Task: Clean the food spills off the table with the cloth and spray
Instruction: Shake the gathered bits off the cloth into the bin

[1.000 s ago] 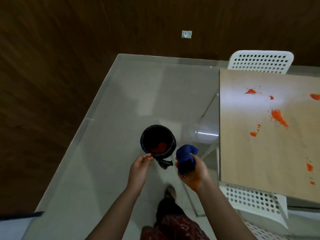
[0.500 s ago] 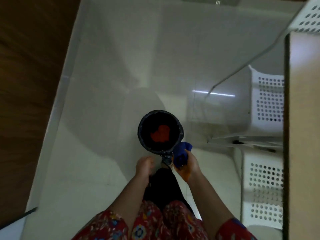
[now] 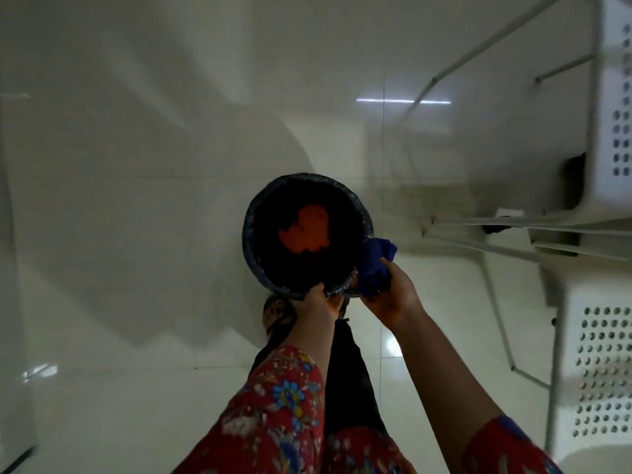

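While the left hand (image 3: 321,304) pinches the near rim of the bin (image 3: 247,230) at frame centre, the right hand (image 3: 393,299) is clenched round the blue cloth (image 3: 374,265), touching the rim's right edge. Best to shift it fully over the opening, hold the rim steady, and shake residue onto the orange scraps (image 3: 306,230). No readable writing.

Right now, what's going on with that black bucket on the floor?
A person is standing over a black bin on the white floor. Their left hand holds the bin's near rim, and their right hand grips a bunched-up blue cloth right beside the rim. Some orange mess lies at the bottom of the bin. They may be shaking wiped-up spill off the cloth into it, but that's a guess. A white chair stands to the right.
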